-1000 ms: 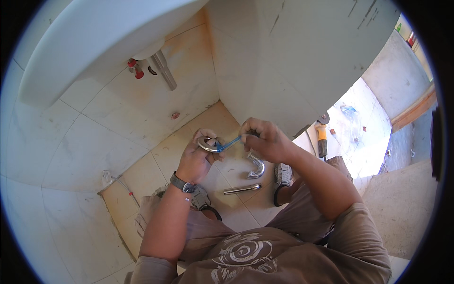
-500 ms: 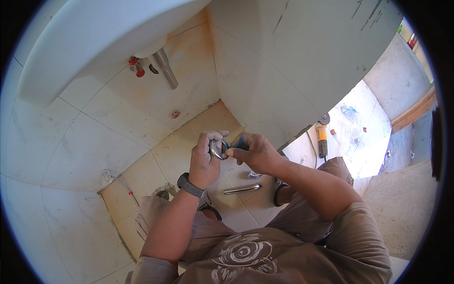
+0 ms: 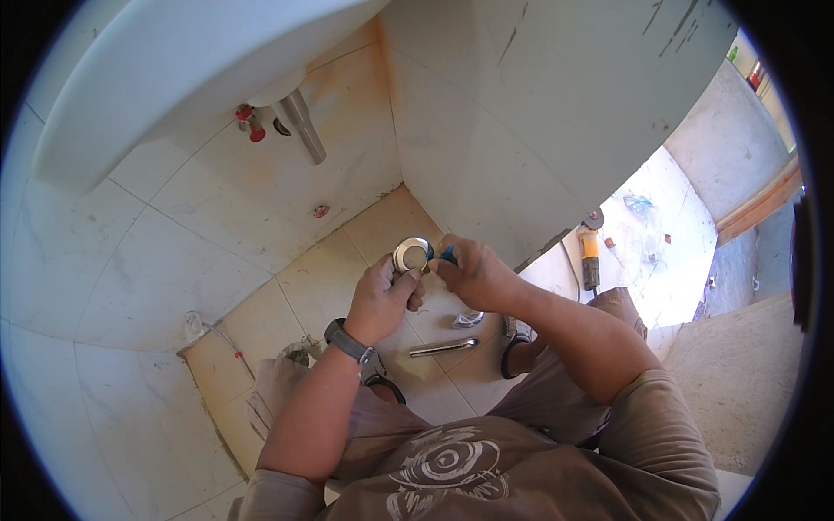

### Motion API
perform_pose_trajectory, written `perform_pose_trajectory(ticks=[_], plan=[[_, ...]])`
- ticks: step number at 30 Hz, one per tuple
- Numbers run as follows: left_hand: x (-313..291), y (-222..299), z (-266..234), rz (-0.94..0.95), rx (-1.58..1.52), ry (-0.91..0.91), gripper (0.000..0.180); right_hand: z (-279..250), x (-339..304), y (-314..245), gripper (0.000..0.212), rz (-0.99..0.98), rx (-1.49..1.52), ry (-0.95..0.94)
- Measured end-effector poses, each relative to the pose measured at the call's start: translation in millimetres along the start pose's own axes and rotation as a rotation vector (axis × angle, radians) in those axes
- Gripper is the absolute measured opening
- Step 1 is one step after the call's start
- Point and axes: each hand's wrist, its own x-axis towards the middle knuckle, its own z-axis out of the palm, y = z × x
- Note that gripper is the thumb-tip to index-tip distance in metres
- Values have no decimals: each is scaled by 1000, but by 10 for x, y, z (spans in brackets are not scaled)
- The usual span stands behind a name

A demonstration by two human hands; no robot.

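My left hand (image 3: pixel 380 300) is closed on the edge of a round chrome ring (image 3: pixel 399 250), which looks like a pipe cover flange. The ring's face is turned up, and its open middle shows. At the ring's right side my right hand (image 3: pixel 476 274) pinches a blue strip (image 3: pixel 447 254) that looks like thin plastic film. Whether the strip still clings to the ring I cannot tell. Below my hands, a chrome tube (image 3: pixel 443 346) lies on the tiled floor between my feet. Near it is a small shiny piece (image 3: pixel 467 319), its kind unclear.
A white washbasin (image 3: pixel 174 104) overhangs the upper left, with a chrome drain pipe (image 3: pixel 301 128) and a red-handled valve (image 3: pixel 250 124) beneath. A thin hose (image 3: pixel 228 340) rests by the left wall. Beyond the panel lie a yellow angle grinder (image 3: pixel 591 253) and clear plastic (image 3: pixel 645 227).
The ring has turned from nearly edge-on to face-up and risen slightly away from me. My left hand has rotated beneath it, while my right hand has shifted a little right with the blue strip.
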Motion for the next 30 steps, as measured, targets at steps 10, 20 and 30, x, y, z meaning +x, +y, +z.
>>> perform_pose_trajectory(ticks=[10, 20, 30], plan=[[55, -14, -247, -127, 173, -46, 14, -215, -12, -299, 25, 216, 47, -5], [-35, 30, -280, -168, 170, -22, 19, -1487, -1343, -572, 11, -99, -117, 68], [32, -117, -317, 67, 439, 95, 24, -3048, -3259, 3171, 45, 645, -1123, 1135]])
